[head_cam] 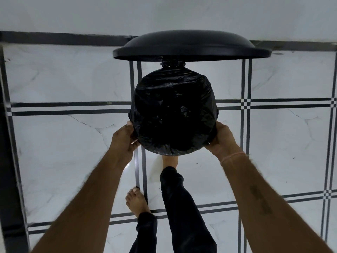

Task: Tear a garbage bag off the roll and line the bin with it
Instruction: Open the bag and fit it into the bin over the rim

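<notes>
A round black bin stands on the floor in front of me, almost wholly covered by a black garbage bag (pixel 173 114) that lies folded over its rim. The bin's black lid (pixel 182 46) is raised behind it, held up on its hinge. My left hand (pixel 125 137) grips the bag at the rim's near left side. My right hand (pixel 221 137) grips it at the near right side. One bare foot (pixel 169 160) reaches under the bin's front edge, where the pedal would be, though I cannot see one. No roll is in view.
White marble-look floor tiles with dark double lines (pixel 73 106) stretch around the bin. A white wall (pixel 164 13) with a dark skirting strip runs behind the lid. My other bare foot (pixel 136 200) stands closer to me. A dark edge (pixel 9 161) runs down the left.
</notes>
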